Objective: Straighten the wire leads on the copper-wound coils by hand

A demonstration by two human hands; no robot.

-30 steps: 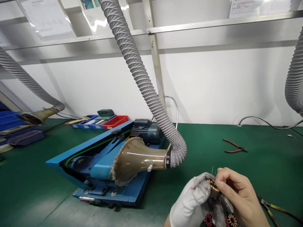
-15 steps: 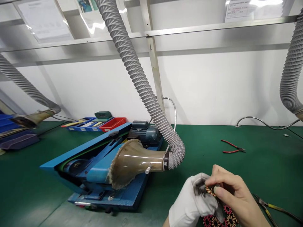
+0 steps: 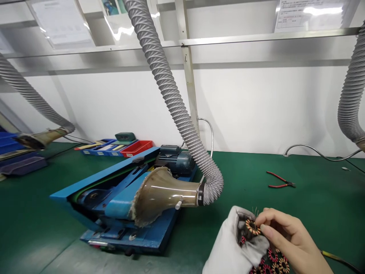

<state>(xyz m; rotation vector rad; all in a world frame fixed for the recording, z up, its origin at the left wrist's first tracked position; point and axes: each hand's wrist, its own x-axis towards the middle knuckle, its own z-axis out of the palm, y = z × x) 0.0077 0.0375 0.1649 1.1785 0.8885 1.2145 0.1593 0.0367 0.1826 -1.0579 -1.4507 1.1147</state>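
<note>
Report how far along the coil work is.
Done: cannot tell; no finished pile is marked out. In hand: the gloved left hand and bare right hand pinch one wound coil, its wire leads sticking up. Left: more coils lie on the green mat under the hands. The red cutters lie untouched further back.

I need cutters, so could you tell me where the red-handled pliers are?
The red-handled pliers lie on the green table mat, right of the grey hose, beyond the bare right hand.

No lettering here is legible. The laminated sheets (image 3: pixel 61 23) and the paper notice (image 3: pixel 303 13) on the upper rail carry print too small and glare-washed to make out. The blue machine (image 3: pixel 125 198) shows no readable label.
</note>
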